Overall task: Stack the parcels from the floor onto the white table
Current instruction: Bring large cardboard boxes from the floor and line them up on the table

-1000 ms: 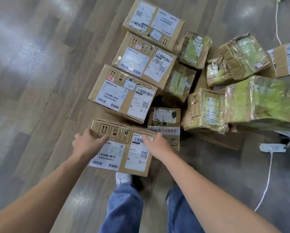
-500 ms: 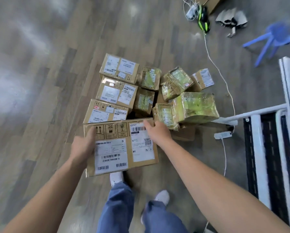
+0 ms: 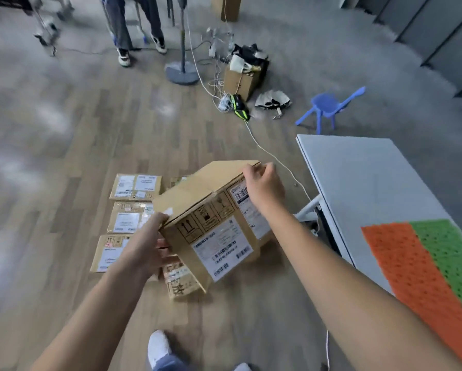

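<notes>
Parcel up in both hands, desk not yet loaded.

My left hand grips the near-left corner of the big cardboard parcel, and my right hand curls over its far top edge. The box hangs tilted above the wooden floor, near the white desk but not over it. I judge the task barely begun: no parcel shows on the part of the desk in view. Three flat brown boxes lie in a column on the floor, and a small taped parcel lies below my load. The carried box is plain corrugated card, sharp-edged, with white printed labels and black handling marks. The desk top looks smooth and matte, with an orange and green perforated mat at its near end.
</notes>
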Demonstrator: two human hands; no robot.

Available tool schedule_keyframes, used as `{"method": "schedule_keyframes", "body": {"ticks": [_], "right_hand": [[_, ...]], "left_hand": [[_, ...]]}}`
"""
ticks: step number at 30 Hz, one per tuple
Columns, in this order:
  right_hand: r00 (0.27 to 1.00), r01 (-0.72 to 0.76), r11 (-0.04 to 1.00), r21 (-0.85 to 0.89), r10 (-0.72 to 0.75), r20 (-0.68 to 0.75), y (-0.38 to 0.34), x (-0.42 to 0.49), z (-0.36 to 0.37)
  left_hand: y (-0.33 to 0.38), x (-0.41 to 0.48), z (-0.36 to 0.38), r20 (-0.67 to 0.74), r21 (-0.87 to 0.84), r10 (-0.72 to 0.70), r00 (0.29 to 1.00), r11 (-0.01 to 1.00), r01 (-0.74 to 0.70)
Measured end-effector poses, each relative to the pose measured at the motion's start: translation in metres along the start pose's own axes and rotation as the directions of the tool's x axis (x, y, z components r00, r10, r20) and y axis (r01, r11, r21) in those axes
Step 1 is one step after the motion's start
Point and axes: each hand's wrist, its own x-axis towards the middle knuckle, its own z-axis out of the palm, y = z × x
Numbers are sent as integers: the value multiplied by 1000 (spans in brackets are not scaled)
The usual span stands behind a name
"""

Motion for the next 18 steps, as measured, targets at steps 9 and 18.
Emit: {"method": "schedule_keyframes", "body": {"ticks": [9,18], "right_hand": [[911,-264,941,212,316,-266,97,-4,-199],[655,-253,791,557,564,-503,184,-76,-307]], "left_hand": [[21,-86,177,269,160,274,923,933,-323],[-10,-147,291,574,267,340,745,783,-562]]}}
